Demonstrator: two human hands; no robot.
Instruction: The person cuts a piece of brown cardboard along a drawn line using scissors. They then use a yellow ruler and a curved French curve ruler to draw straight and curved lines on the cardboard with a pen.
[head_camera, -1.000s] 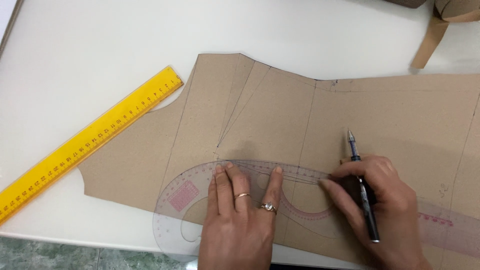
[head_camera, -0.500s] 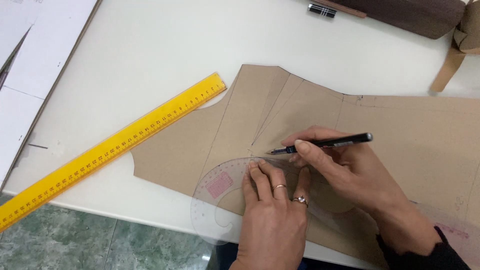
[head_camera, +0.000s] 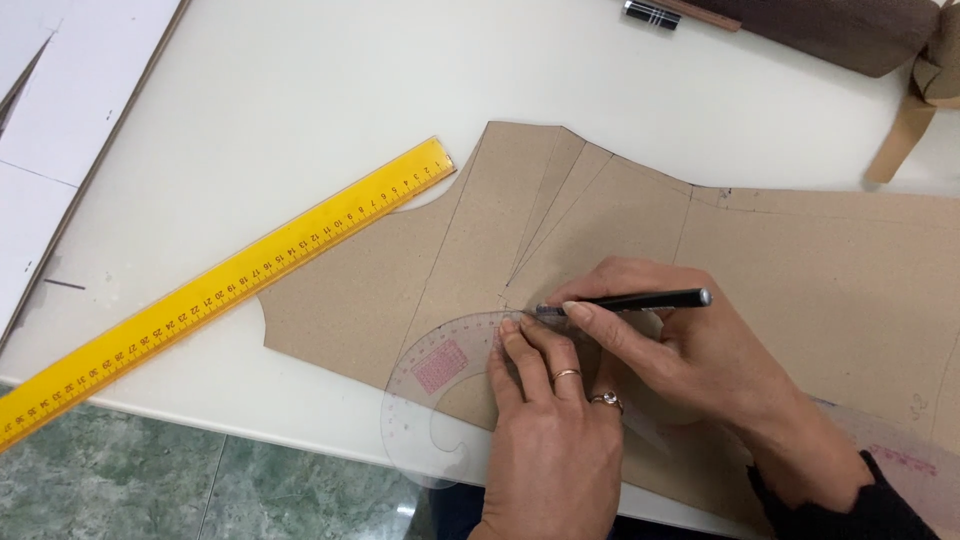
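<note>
At the far left, white sheets of card (head_camera: 60, 130) lie on the pale desk (head_camera: 300, 80), their edges running off the top corner. Next comes a long yellow ruler (head_camera: 230, 285), lying on a slant from the lower left edge of the desk up toward the middle, its upper end resting on the corner of a brown card pattern piece (head_camera: 800, 270). That pattern piece lies flat on the desk and stretches from the middle to the right edge, marked with thin pencil lines that fan out from a point near its centre. On its lower edge sits a clear plastic curve ruler (head_camera: 430, 400) with a pink patch, its rounded end hanging past the desk edge over the green floor (head_camera: 150, 480).

The left hand (head_camera: 550, 430) lies palm down on the curve ruler, fingers together and stretched out, pressing it to the card; two rings show on the fingers. Just to its right, the right hand (head_camera: 690, 350) pinches a black pen (head_camera: 625, 302) between thumb and fingers, the pen lying almost level with its tip at the curve ruler's upper edge, close to the left fingertips. A dark sleeve (head_camera: 850, 505) covers the right wrist.

At the top right, a second black pen (head_camera: 652, 14) and a dark brown object (head_camera: 830, 30) sit at the desk's far edge, with a strip of brown card (head_camera: 900, 130) beside them.
</note>
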